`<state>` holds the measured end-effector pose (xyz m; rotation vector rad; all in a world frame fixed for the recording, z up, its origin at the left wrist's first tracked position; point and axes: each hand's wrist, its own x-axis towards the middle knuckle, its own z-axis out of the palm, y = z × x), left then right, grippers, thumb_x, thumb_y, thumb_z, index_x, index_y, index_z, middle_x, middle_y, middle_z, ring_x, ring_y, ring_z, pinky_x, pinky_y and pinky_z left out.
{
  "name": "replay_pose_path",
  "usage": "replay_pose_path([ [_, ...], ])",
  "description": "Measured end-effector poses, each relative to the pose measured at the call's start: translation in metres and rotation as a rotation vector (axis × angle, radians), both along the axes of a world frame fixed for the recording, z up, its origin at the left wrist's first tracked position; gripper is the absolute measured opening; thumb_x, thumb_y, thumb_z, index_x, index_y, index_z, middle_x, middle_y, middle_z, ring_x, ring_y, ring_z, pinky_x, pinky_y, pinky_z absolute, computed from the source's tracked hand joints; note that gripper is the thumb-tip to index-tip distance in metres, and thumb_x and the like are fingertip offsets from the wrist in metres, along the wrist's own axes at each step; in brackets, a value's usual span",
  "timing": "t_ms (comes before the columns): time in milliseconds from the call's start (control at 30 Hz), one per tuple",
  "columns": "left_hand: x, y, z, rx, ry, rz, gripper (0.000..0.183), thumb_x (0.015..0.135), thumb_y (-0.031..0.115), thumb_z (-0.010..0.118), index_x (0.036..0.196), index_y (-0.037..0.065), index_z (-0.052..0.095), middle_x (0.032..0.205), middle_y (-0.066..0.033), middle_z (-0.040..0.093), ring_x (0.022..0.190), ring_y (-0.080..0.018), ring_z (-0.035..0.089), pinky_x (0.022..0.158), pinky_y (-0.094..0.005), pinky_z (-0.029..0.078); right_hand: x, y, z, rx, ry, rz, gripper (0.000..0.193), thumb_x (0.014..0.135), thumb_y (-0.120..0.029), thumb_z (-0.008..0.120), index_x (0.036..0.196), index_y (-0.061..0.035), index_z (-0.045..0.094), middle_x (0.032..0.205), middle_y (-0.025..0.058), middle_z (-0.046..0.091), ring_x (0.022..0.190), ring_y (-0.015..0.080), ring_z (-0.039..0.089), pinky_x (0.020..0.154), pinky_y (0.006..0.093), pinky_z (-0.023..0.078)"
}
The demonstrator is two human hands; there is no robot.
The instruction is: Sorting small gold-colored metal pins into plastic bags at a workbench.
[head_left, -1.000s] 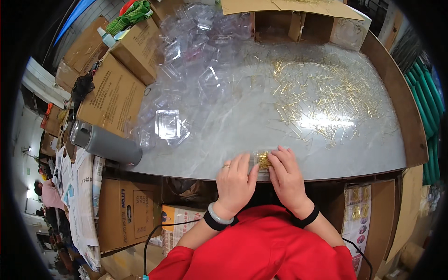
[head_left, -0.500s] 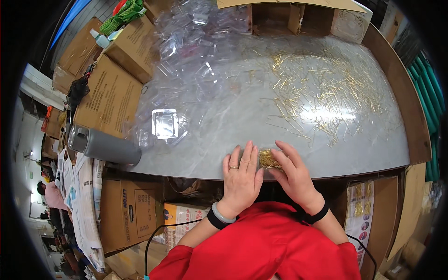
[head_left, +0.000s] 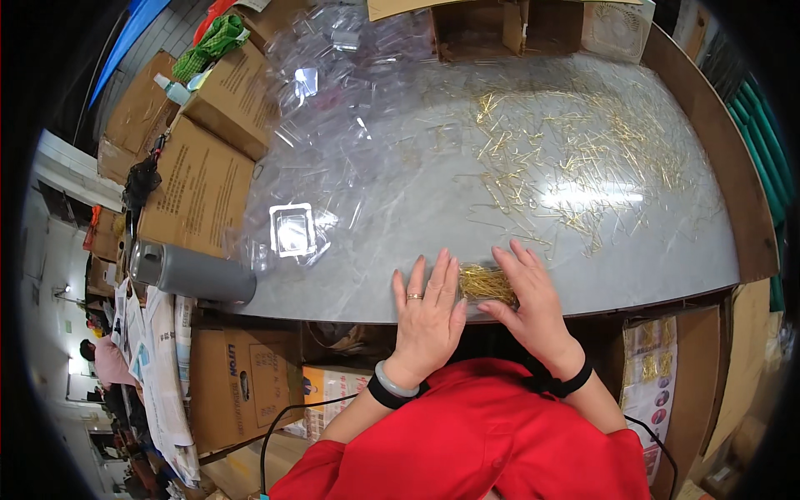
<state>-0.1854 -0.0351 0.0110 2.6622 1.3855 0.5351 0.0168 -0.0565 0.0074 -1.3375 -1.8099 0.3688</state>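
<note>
A bundle of thin gold wire hooks (head_left: 485,284) lies at the table's near edge, with what looks like clear plastic around it. Flat on the left of it rests my left hand (head_left: 427,315), fingers stretched out and their tips beside the bundle's left end. My right hand (head_left: 535,304) is spread at the right end, its thumb near the lower side and its fingers along the upper right. Loose gold wire hooks (head_left: 575,158) are scattered over the right half of the grey table (head_left: 392,225).
Clear plastic boxes (head_left: 325,125) heap at the back left; one box (head_left: 292,230) lies nearer. A grey bottle (head_left: 200,273) lies on its side at the left edge, by cardboard boxes (head_left: 200,175). Cardboard walls (head_left: 708,142) border the right, and an open carton (head_left: 475,32) stands behind.
My right hand has shifted a little right and its fingers have opened wider, so more of the gold bundle shows. My left hand stays nearly in place. The view has shifted slightly.
</note>
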Motion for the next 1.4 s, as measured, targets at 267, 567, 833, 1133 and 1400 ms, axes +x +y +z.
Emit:
replay_pose_path([
  [267,0.002,0.009,0.003,-0.024,-0.045,-0.106,0.057,0.093,0.015,0.058,0.146,0.001,0.046,0.158,-0.0175,0.039,0.142,-0.0439,0.036,0.118,-0.0636,0.020,0.005,0.002,-0.003,0.001,0.033,0.024,0.076,0.078,-0.024,0.084,0.142,-0.0020,0.049,0.137,0.0163,0.060,0.137,0.0422,0.047,0.115,0.0544,0.036],
  [567,0.010,0.030,0.004,-0.081,-0.341,-0.282,0.063,0.086,0.016,0.069,0.140,-0.005,0.044,0.147,-0.0272,0.041,0.142,-0.0468,0.036,0.117,-0.0537,0.032,0.010,-0.009,0.000,0.051,0.291,-0.075,0.065,0.081,-0.014,0.082,0.138,-0.0020,0.053,0.142,0.0183,0.052,0.128,0.0419,0.054,0.109,0.0434,0.044],
  [833,0.022,0.027,-0.007,-0.047,-0.229,-0.323,0.059,0.090,0.017,0.067,0.139,-0.006,0.046,0.146,-0.0246,0.043,0.140,-0.0455,0.039,0.113,-0.0487,0.040,-0.008,-0.033,-0.008,0.156,-0.050,-0.202,0.047,0.084,-0.009,0.076,0.128,-0.0016,0.060,0.123,0.0159,0.065,0.123,0.0382,0.057,0.107,0.0528,0.042],
  [1133,0.020,0.025,-0.008,0.005,-0.214,-0.298,0.059,0.089,0.019,0.068,0.139,-0.005,0.046,0.145,-0.0252,0.044,0.139,-0.0447,0.040,0.110,-0.0474,0.043,-0.007,-0.013,-0.010,0.200,-0.065,-0.200,0.049,0.085,-0.009,0.075,0.130,-0.0007,0.058,0.124,0.0174,0.065,0.125,0.0399,0.055,0.107,0.0545,0.042],
  [1400,0.019,0.025,-0.010,-0.053,-0.264,-0.299,0.057,0.092,0.018,0.064,0.140,-0.005,0.045,0.147,-0.0256,0.041,0.139,-0.0459,0.040,0.113,-0.0497,0.039,-0.012,-0.012,-0.002,0.072,0.056,-0.256,0.049,0.088,-0.014,0.072,0.134,-0.0026,0.058,0.136,0.0186,0.058,0.133,0.0407,0.050,0.112,0.0562,0.036],
])
